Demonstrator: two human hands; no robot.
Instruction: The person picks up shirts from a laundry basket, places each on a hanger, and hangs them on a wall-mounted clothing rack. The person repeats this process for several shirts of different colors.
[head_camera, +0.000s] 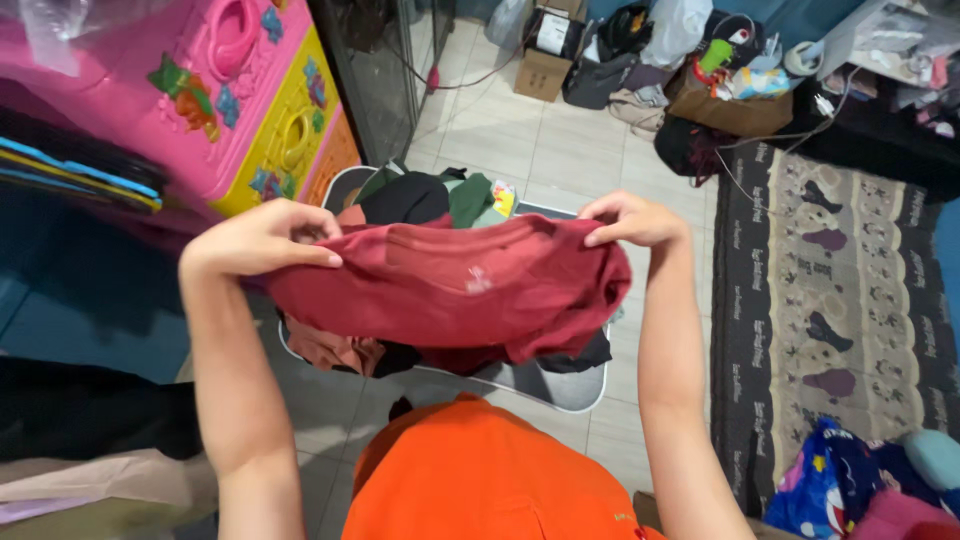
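A dark red garment (460, 290) with a small pale mark on its front hangs stretched between both my hands at chest height. My left hand (262, 238) pinches its upper left edge. My right hand (632, 220) grips the upper right edge, fingers curled over the cloth. Below and behind the garment stands a grey laundry basket (560, 385) with black, green and pink clothes piled in it. My orange top (480, 480) fills the bottom of the view.
A pink and yellow plastic drawer unit (250, 100) stands at the left. A dark patterned rug (830, 290) lies at the right. Cardboard boxes, bags and clutter (640, 60) line the far tiled floor. Bright fabric (850, 480) sits at bottom right.
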